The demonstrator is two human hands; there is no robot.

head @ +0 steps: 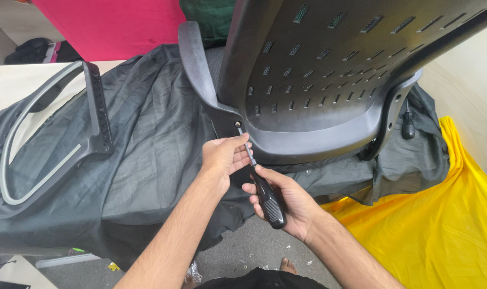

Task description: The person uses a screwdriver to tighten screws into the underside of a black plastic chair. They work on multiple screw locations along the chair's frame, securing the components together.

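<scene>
Dark grey cloth (142, 160) draped over a pale worktop (18, 80), spreading from nine o'clock through the centre. Yellow fabric (441, 214) pooled at four o'clock, a magenta sheet (115, 27) hanging at eleven o'clock, a dark green bundle (206, 18) at twelve. Grey floor (254, 251) at six o'clock, speckled with small scraps, bare toes just visible there.

Black plastic chair back (329, 75), perforated with rows of slots, tilted across the upper right from twelve to three o'clock. Curved black armrest bracket (198, 69) rising at its left edge, joined low down at a screw (238, 124) near the centre. Separate black frame with a grey rim (51, 134) lying on the cloth at nine o'clock, well apart from the chair back. Small black-handled tool (408, 127) resting on the cloth at three o'clock, just beside the chair back's right edge.

Screwdriver (259, 182) angled up from six o'clock toward the screw, tip seated at or just against it; exact contact too small to tell. Right hand (286, 206) clenched around the black ribbed handle, below centre. Left hand (225, 158) just above it, fingertips (242, 140) pinching the metal shaft close to the tip, knuckles near the bracket. Both forearms entering from the bottom edge, converging on the tool.
</scene>
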